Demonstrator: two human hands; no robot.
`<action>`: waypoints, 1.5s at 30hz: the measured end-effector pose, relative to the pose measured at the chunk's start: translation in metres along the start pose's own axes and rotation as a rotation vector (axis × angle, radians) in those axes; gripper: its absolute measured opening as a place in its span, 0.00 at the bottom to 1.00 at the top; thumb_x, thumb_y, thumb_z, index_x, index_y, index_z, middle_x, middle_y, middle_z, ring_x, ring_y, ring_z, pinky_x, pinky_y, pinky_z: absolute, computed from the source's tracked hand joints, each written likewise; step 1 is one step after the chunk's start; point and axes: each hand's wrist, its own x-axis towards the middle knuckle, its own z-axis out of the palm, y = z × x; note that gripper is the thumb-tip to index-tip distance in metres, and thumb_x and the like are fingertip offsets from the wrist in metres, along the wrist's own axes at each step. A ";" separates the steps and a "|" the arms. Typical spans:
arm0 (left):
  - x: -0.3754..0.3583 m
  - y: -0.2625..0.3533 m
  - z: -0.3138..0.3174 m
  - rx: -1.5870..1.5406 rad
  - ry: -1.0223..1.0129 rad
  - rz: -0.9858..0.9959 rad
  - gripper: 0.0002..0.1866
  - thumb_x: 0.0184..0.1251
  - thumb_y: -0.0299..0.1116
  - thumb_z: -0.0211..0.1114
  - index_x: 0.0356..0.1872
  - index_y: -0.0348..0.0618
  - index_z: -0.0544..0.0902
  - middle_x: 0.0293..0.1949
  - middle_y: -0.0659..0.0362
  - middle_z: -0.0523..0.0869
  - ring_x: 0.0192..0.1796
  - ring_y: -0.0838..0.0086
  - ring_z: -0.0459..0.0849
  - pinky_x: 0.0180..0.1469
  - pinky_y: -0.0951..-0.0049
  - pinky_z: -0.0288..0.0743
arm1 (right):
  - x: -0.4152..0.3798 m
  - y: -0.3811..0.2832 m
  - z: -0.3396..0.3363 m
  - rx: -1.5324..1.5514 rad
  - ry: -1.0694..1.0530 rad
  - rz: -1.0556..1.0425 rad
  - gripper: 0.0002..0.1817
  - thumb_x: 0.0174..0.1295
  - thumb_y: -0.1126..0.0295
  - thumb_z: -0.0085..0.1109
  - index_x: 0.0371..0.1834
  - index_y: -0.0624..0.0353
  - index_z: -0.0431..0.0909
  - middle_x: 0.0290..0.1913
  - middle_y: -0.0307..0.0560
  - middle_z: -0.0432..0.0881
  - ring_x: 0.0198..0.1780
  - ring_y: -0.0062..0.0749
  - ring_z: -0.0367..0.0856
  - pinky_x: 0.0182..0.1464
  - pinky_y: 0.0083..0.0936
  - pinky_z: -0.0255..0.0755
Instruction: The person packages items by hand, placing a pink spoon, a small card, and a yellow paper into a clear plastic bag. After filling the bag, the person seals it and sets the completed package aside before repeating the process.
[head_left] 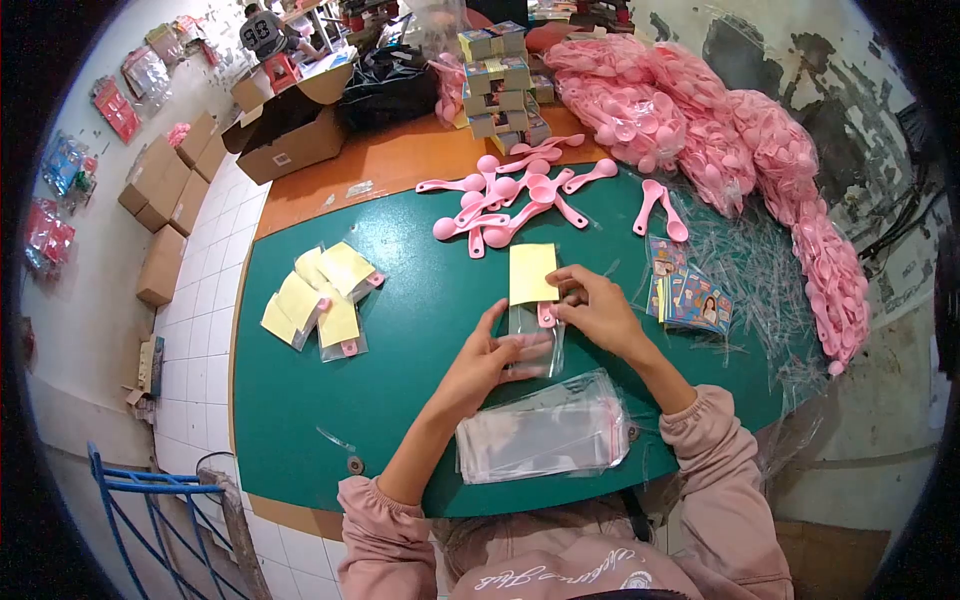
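In front of me is a clear plastic bag (517,324) with a yellow card (532,268) at its far end. A pink handle (546,316), apparently a measuring spoon's, sticks out below the card. My left hand (484,358) is closed on the bag's near part, some fingers showing through the film. My right hand (597,308) pinches at the card's right edge and the handle; its fingertips partly hide the contact. Just below my hands lies a stack of clear bags (535,435). Beyond them is a loose pile of pink spoons (505,200).
Several packed yellow cards (340,268) lie left on the green table (290,400). Printed cards (695,300) and plastic strips (745,270) are at right. Bulging bags of pink spoons (715,165) line the right edge. Stacked card bundles (497,75) and an open carton (290,145) stand behind.
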 end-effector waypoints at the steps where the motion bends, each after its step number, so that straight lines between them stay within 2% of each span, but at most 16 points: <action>1: -0.003 0.000 -0.001 -0.001 -0.004 0.000 0.32 0.67 0.26 0.46 0.68 0.48 0.42 0.55 0.42 0.71 0.53 0.60 0.76 0.49 0.65 0.77 | -0.001 -0.001 -0.001 -0.003 0.003 0.001 0.23 0.49 0.70 0.65 0.49 0.60 0.72 0.42 0.48 0.73 0.32 0.25 0.77 0.34 0.19 0.74; 4: -0.009 -0.001 -0.006 0.101 -0.062 -0.038 0.30 0.68 0.27 0.45 0.68 0.49 0.43 0.53 0.41 0.72 0.53 0.60 0.77 0.50 0.64 0.76 | -0.010 -0.011 0.000 -0.118 0.067 -0.070 0.20 0.48 0.72 0.65 0.46 0.59 0.74 0.43 0.49 0.72 0.37 0.29 0.76 0.38 0.24 0.73; 6: -0.008 -0.004 -0.008 0.127 -0.085 -0.007 0.29 0.69 0.28 0.44 0.68 0.50 0.44 0.51 0.42 0.74 0.53 0.60 0.77 0.50 0.65 0.76 | -0.017 -0.015 0.006 -0.579 0.243 -0.467 0.16 0.48 0.73 0.62 0.42 0.62 0.74 0.42 0.53 0.70 0.42 0.41 0.73 0.43 0.30 0.70; 8: -0.008 0.000 -0.006 0.103 -0.084 -0.025 0.28 0.70 0.27 0.41 0.67 0.49 0.42 0.50 0.43 0.74 0.52 0.61 0.78 0.50 0.65 0.76 | -0.023 -0.027 0.012 -0.599 0.199 -0.441 0.13 0.48 0.73 0.61 0.38 0.61 0.75 0.41 0.53 0.70 0.46 0.45 0.69 0.47 0.32 0.67; 11: -0.011 0.002 -0.003 0.132 -0.064 -0.012 0.27 0.70 0.27 0.37 0.68 0.51 0.41 0.49 0.44 0.75 0.50 0.62 0.79 0.50 0.66 0.76 | -0.031 -0.032 0.022 -0.362 -0.106 -0.407 0.10 0.49 0.71 0.60 0.34 0.62 0.73 0.38 0.53 0.70 0.41 0.45 0.72 0.43 0.35 0.69; 15: -0.006 -0.002 -0.005 0.183 -0.039 0.019 0.31 0.67 0.30 0.38 0.69 0.55 0.37 0.46 0.46 0.76 0.46 0.62 0.80 0.47 0.65 0.78 | -0.029 -0.024 0.029 -0.365 -0.109 -0.359 0.10 0.49 0.72 0.62 0.33 0.62 0.72 0.36 0.51 0.69 0.37 0.40 0.73 0.38 0.30 0.70; 18: -0.011 0.001 0.000 0.486 -0.048 0.184 0.34 0.65 0.33 0.39 0.69 0.56 0.33 0.43 0.46 0.77 0.45 0.60 0.80 0.43 0.65 0.80 | -0.027 -0.030 0.022 -0.242 -0.200 -0.243 0.10 0.49 0.71 0.61 0.28 0.63 0.70 0.34 0.54 0.71 0.36 0.48 0.73 0.40 0.36 0.68; 22: -0.011 0.000 0.000 0.506 -0.041 0.216 0.34 0.66 0.32 0.39 0.69 0.56 0.34 0.38 0.47 0.79 0.41 0.62 0.81 0.40 0.67 0.81 | -0.029 -0.029 0.022 -0.305 -0.272 -0.273 0.10 0.48 0.72 0.61 0.31 0.62 0.70 0.34 0.52 0.71 0.36 0.48 0.72 0.38 0.37 0.67; 26: 0.002 -0.007 -0.012 0.275 -0.012 0.144 0.31 0.65 0.26 0.43 0.68 0.52 0.46 0.34 0.54 0.79 0.36 0.71 0.80 0.41 0.72 0.80 | -0.034 -0.031 0.027 -0.481 -0.246 -0.492 0.10 0.49 0.70 0.60 0.30 0.60 0.70 0.34 0.50 0.71 0.39 0.45 0.71 0.41 0.37 0.64; 30: -0.003 0.001 -0.012 0.133 -0.004 0.081 0.27 0.65 0.23 0.49 0.65 0.48 0.56 0.33 0.60 0.79 0.35 0.78 0.80 0.43 0.77 0.78 | -0.038 -0.037 0.029 -0.527 -0.263 -0.510 0.09 0.51 0.68 0.58 0.30 0.59 0.69 0.34 0.48 0.70 0.40 0.44 0.70 0.44 0.37 0.62; 35: -0.003 0.005 -0.010 0.064 0.055 0.141 0.23 0.64 0.23 0.48 0.61 0.43 0.61 0.36 0.55 0.81 0.39 0.73 0.82 0.44 0.77 0.78 | -0.031 -0.047 0.004 -0.208 -0.463 -0.427 0.08 0.55 0.67 0.57 0.30 0.59 0.70 0.30 0.44 0.69 0.35 0.32 0.71 0.38 0.25 0.63; 39: 0.001 0.005 -0.012 0.037 0.074 0.101 0.14 0.65 0.23 0.45 0.51 0.35 0.70 0.41 0.50 0.81 0.44 0.68 0.82 0.46 0.76 0.78 | -0.012 -0.031 -0.058 -0.067 -0.064 -0.077 0.07 0.56 0.69 0.55 0.29 0.60 0.70 0.30 0.39 0.72 0.36 0.25 0.71 0.40 0.22 0.65; 41: 0.002 0.002 -0.013 0.018 0.087 0.100 0.13 0.66 0.24 0.44 0.48 0.34 0.71 0.42 0.50 0.81 0.45 0.68 0.82 0.47 0.76 0.78 | 0.000 0.001 -0.079 -0.041 0.327 -0.178 0.04 0.56 0.73 0.53 0.31 0.59 0.69 0.33 0.38 0.71 0.36 0.22 0.71 0.38 0.18 0.66; 42: 0.003 0.003 -0.014 0.005 0.104 0.099 0.12 0.66 0.25 0.42 0.45 0.32 0.72 0.42 0.49 0.81 0.45 0.68 0.82 0.47 0.75 0.77 | 0.000 0.005 -0.081 -0.044 0.328 -0.183 0.04 0.56 0.73 0.53 0.31 0.59 0.69 0.33 0.38 0.71 0.36 0.22 0.71 0.38 0.18 0.66; 44: 0.003 0.003 -0.012 -0.011 0.096 0.095 0.13 0.67 0.25 0.41 0.46 0.32 0.72 0.43 0.49 0.80 0.46 0.68 0.81 0.48 0.75 0.77 | -0.004 0.009 -0.079 0.627 0.305 -0.220 0.08 0.53 0.75 0.52 0.36 0.59 0.67 0.36 0.38 0.70 0.36 0.21 0.70 0.39 0.17 0.67; 45: 0.002 0.002 -0.011 -0.025 0.090 0.086 0.13 0.68 0.26 0.40 0.46 0.33 0.72 0.44 0.49 0.80 0.47 0.69 0.81 0.49 0.75 0.76 | -0.008 0.006 -0.074 0.636 0.178 -0.207 0.15 0.47 0.77 0.55 0.39 0.58 0.65 0.38 0.39 0.69 0.38 0.22 0.71 0.43 0.19 0.68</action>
